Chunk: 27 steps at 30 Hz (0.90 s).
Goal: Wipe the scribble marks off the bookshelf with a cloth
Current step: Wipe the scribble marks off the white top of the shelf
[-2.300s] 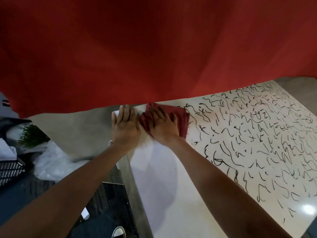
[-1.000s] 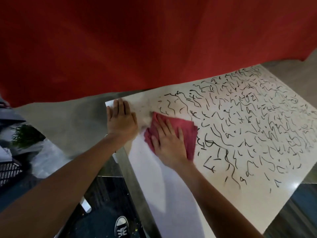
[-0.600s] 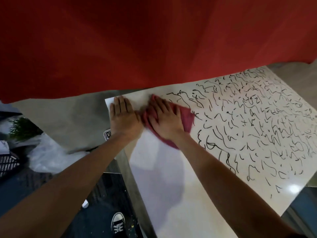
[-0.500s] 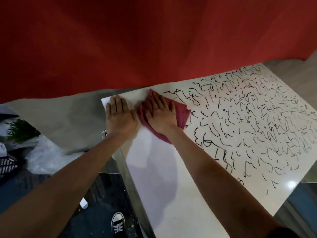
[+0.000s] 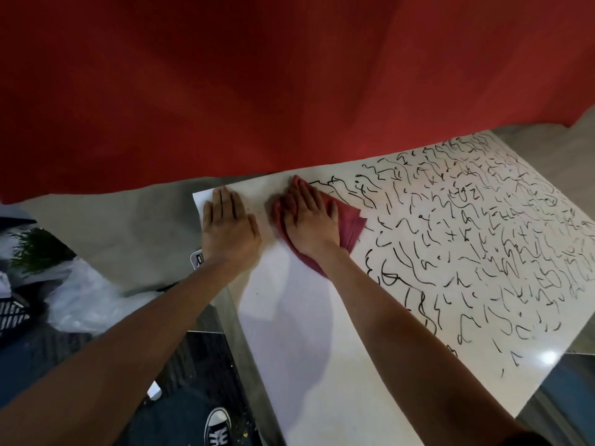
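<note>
Flatly side by side: left hand point(image 5: 229, 231), fingers point(image 5: 225, 204) straight, on the bookshelf point(image 5: 306, 349); right hand point(image 5: 310, 223), fingers flat atop the cloth point(image 5: 351, 225)

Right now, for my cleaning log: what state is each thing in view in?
left hand: flat, fingers straight, pressing on the bookshelf's bare corner.
right hand: flat, pressing down on the cloth.
cloth: folded, lying at the edge of the marks.
bookshelf: left part bare white, right part marked.
scribble marks: black, covering the right part.

Red wall point(image 5: 225, 91) above, clear plastic bag point(image 5: 80, 300), plant point(image 5: 35, 249) (blurred), black crate point(image 5: 11, 313), sneaker point(image 5: 218, 426) below
</note>
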Each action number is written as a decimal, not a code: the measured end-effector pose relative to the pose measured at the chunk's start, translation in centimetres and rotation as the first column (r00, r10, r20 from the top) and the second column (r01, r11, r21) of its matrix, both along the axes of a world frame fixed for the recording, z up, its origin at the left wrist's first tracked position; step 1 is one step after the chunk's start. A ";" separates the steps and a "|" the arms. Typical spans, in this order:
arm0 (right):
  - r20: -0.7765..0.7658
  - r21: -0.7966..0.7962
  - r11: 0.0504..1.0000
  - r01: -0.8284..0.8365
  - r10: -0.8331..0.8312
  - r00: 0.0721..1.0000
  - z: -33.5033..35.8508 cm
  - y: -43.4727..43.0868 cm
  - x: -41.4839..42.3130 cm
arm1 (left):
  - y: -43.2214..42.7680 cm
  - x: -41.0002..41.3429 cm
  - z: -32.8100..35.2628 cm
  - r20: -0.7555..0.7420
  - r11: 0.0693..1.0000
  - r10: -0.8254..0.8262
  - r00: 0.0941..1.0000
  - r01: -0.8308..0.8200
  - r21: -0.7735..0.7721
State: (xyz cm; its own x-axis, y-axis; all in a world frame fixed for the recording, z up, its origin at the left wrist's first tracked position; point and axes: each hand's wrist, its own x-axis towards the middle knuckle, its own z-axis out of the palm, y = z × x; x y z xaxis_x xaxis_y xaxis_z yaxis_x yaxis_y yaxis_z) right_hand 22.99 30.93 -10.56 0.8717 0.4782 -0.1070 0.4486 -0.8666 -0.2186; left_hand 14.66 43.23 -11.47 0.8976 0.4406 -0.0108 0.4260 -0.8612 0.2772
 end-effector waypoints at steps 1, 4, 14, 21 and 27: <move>-0.001 0.002 1.000 -0.002 0.002 1.000 -0.1 0.0 -0.2 | 0.0 -0.1 0.1 -0.010 1.000 -0.007 1.000 0.007 -0.001; 0.075 0.014 0.999 -0.041 0.040 0.996 -0.3 -2.4 -4.2 | 0.1 -0.2 0.0 -0.016 1.000 -0.023 1.000 0.023 -0.010; 0.070 0.029 1.000 -0.008 0.006 0.998 0.4 -1.8 -2.0 | -0.1 0.2 -1.4 0.174 0.999 -0.022 0.984 0.030 -0.040; 0.138 0.015 0.997 -0.073 0.071 0.988 -0.1 -2.2 -4.5 | 0.2 -0.1 -1.4 0.189 0.997 -0.040 0.981 0.052 -0.058; 0.184 0.005 0.986 -0.165 0.161 0.970 -0.9 -6.3 -12.6 | 0.1 0.0 -1.3 0.139 0.998 -0.043 0.989 0.049 -0.040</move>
State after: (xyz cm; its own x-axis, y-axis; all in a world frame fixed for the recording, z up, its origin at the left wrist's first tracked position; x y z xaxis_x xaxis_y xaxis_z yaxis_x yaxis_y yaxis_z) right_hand 10.44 24.65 -11.47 0.7856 0.6161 0.0578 0.6175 -0.7746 -0.1368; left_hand 14.70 43.32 -12.75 0.9113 0.4003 0.0966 0.3409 -0.8649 0.3683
